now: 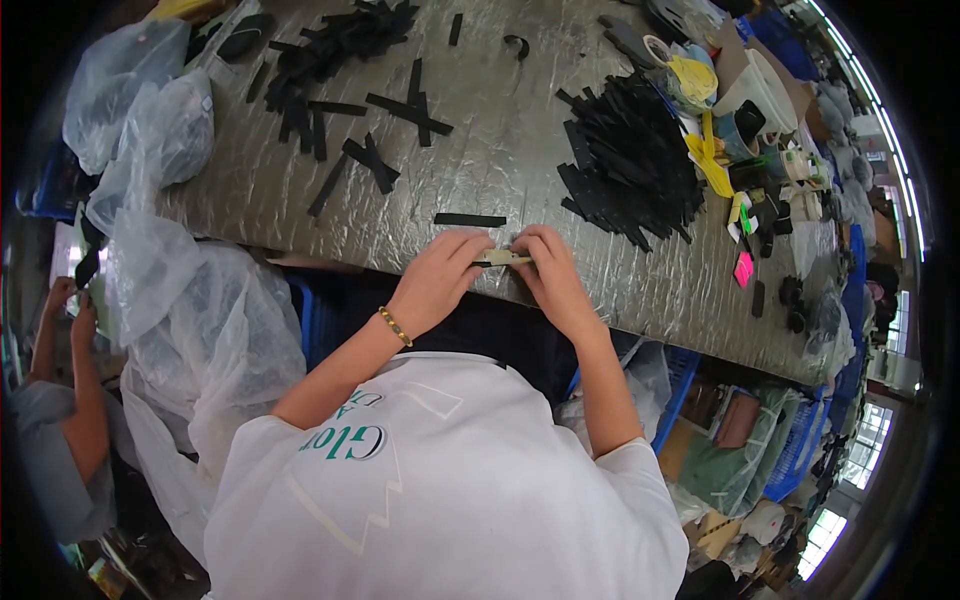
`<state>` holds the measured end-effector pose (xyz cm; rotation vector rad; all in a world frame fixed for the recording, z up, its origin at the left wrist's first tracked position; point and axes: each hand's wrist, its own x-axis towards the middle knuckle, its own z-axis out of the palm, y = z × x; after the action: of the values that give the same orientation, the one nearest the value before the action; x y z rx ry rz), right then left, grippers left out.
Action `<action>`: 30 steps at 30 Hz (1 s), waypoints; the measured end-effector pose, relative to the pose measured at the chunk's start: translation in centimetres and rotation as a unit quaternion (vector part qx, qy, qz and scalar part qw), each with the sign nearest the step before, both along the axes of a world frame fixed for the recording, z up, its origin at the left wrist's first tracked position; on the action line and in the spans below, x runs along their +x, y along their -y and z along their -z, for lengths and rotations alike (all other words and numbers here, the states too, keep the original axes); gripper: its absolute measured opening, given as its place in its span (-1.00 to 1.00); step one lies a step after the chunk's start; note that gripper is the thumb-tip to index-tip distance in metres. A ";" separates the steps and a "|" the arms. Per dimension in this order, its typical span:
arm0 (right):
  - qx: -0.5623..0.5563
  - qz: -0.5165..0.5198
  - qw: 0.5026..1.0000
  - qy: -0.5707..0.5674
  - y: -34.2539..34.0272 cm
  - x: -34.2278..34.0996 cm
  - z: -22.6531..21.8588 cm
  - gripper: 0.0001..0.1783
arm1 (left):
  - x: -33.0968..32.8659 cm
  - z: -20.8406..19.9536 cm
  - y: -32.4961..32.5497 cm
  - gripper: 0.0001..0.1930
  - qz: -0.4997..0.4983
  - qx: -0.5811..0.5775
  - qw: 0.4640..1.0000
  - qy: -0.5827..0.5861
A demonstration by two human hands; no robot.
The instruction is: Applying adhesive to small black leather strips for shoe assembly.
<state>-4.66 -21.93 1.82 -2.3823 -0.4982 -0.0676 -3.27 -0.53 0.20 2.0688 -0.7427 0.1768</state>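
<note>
At the near edge of the table, my left hand (436, 284) and my right hand (556, 282) come together with bent fingers. Between them they pinch a small, flat, cream-coloured piece (503, 257) from both ends. Something dark shows along its lower edge, too little to name. Just beyond my fingers a single black strip (470, 220) lies flat. A large heap of black strips (635, 160) is to the far right of my hands. More strips form a looser pile (325, 60) at the far left, with several scattered strips (410, 112) nearer the middle.
A wrinkled, shiny grey covering spans the table (500, 130). Clear plastic bags (180, 260) bulge over its left side. Tubs, tape rolls and a yellow tool (710, 155) crowd the right. Below are blue crates (675, 395). Another person's hands (75, 300) show at far left.
</note>
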 end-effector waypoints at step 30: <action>0.055 0.154 0.986 0.019 -2.4 1.7 2.2 -0.70 | 3.9 1.2 -1.0 -0.80 0.023 0.032 0.999 -0.003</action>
<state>-2.99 -19.55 -0.40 -2.3330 -0.1347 -0.2719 0.67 0.48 -0.96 2.1089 -0.8012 0.1215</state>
